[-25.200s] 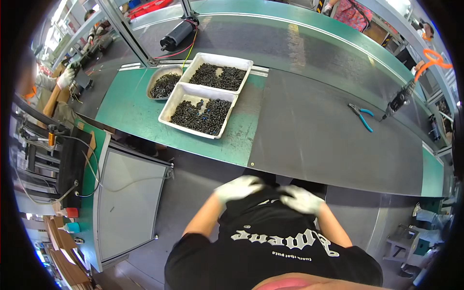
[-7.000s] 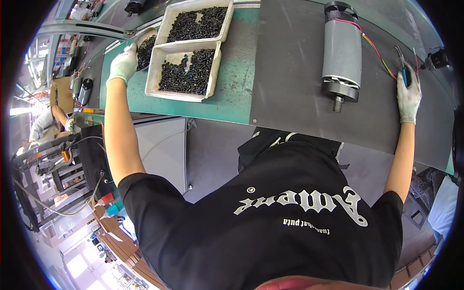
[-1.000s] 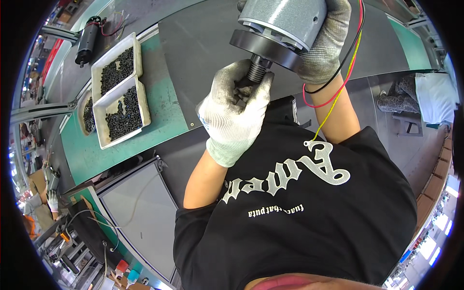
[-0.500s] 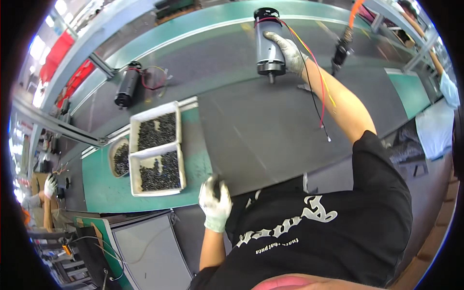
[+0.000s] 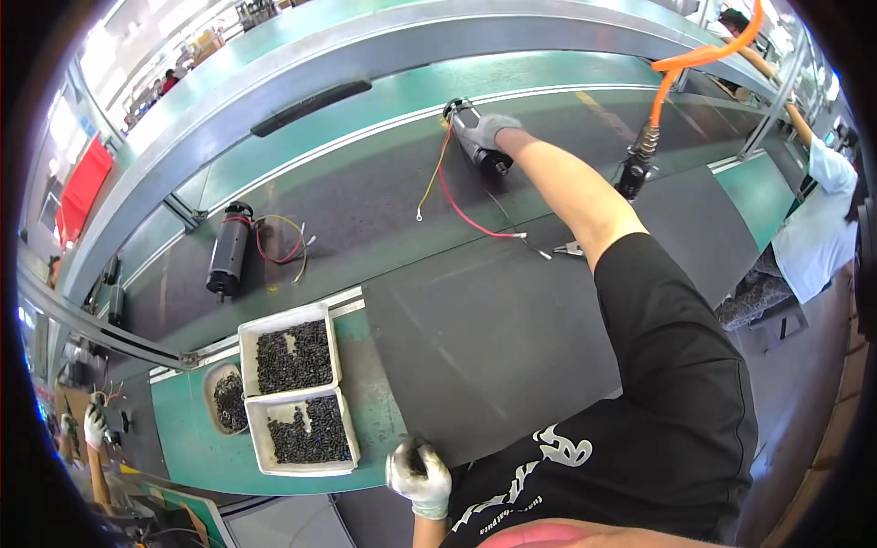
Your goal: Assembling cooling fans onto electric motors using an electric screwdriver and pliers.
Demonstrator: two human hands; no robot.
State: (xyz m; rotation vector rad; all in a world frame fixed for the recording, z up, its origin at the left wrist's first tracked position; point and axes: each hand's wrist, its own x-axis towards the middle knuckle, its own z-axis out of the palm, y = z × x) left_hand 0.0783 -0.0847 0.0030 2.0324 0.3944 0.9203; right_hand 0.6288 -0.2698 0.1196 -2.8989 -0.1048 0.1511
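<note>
Grasping grey motor w/ R hand, gloved, fingers over its R side; cannot tell how firmly. Can find this motor on dark belt, lying slanted, beyond grey mat. Trailing yellow wire, red wire and thin black wire; red & black reaching near pliers, partly hidden behind R forearm.

Having L hand, also gloved, at front edge of bench, fingers half curled. Showing dark patch btwn thumb & fingers; cannot tell if closed on small part or only dirty.

Seeing, on green bench top, back tray and front tray, white, touching, both w/ small black parts. Just beside, oval bowl w/ dark rings.

Lying farther L on belt, 2nd motor. Hanging at R, black power tool on orange hose.

Can see writing on black shirt: big ornate pale letters, partly hidden by folds, plus one smaller line.
</note>
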